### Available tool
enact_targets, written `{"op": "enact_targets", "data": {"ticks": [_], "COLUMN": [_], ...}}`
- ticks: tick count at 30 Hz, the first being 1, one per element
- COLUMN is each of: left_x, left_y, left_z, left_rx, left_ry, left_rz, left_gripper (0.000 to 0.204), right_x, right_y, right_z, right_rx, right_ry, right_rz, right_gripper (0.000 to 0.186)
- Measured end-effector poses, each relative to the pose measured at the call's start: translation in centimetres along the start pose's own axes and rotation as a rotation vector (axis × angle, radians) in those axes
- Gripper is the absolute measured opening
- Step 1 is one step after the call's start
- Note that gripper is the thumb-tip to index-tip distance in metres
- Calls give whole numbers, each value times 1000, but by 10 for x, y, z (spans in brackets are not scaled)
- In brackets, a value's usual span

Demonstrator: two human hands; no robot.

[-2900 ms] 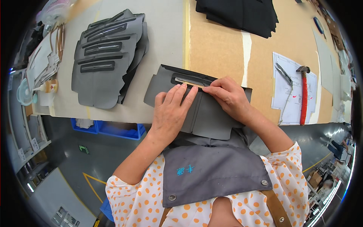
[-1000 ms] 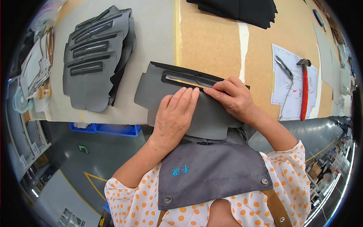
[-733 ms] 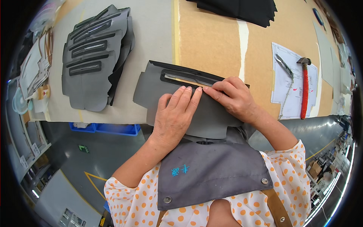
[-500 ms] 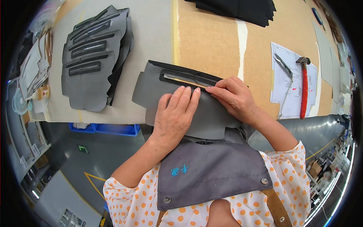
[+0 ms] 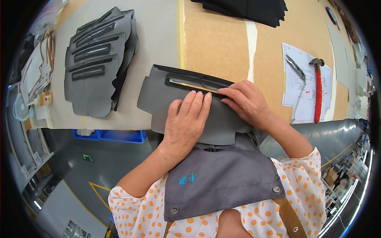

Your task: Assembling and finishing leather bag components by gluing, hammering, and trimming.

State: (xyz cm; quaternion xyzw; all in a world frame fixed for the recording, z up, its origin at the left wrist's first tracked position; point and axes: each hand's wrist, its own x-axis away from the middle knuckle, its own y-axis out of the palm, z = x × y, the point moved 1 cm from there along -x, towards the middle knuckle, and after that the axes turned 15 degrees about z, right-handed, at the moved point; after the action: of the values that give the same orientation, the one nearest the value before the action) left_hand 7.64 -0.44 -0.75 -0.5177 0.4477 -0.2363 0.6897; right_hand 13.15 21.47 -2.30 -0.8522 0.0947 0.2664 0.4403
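A grey panel (image 5: 214, 121) lies at the front edge of the table, with a long slot framed in black (image 5: 174, 79) near its upper edge; light material shows inside the slot. My left hand (image 5: 186, 125) is open, its fingertips laid just below the slot's lower strip. My right hand (image 5: 248, 105) is closed at the slot's right end, index finger and thumb at the black strip, gripping the panel's edge there. To the left lies a stack of similar grey panels (image 5: 93, 89), each with black strips and slots.
The worktable (image 5: 214, 47) carries black cut pieces (image 5: 242, 10) at the back. A paper pattern (image 5: 293, 97) at the right holds metal snips (image 5: 295, 67) and a red-handled hammer (image 5: 318, 95). Papers (image 5: 35, 73) and a bottle (image 5: 45, 97) are at the far left. Blue bins (image 5: 119, 135) sit below the table.
The panel has shifted left. My right thumb and index have slid to the slot's right end; my left hand stays on the panel, fingertips below the slot.
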Motion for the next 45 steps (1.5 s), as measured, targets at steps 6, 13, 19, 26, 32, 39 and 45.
{"op": "enact_targets", "data": {"ticks": [6,13,19,26,32,39,45], "left_x": [0,0,-2,-5,-4,-7,-7], "left_y": [-1,2,0,3,3,2,5], "left_z": [1,5,8,10,12,16,16], "left_rx": [26,64,28,94,97,57,106], "left_ry": [14,-13,-9,2,-7,61,15], "left_rz": [-19,13,-19,3,-1,-17,23], "left_gripper": [51,51,51,51,51,50,51], "right_x": [6,4,2,12,10,16,18], "right_y": [-5,-9,-10,-12,-15,-13,-17], "right_z": [5,4,1,8,7,8,8], "right_rx": [-65,13,-65,-46,49,-26,-27], "right_ry": [63,-99,137,59,-162,82,33], "right_rz": [-33,-41,-1,-35,-28,39,-3], "right_gripper": [36,39,25,33,41,35,34]}}
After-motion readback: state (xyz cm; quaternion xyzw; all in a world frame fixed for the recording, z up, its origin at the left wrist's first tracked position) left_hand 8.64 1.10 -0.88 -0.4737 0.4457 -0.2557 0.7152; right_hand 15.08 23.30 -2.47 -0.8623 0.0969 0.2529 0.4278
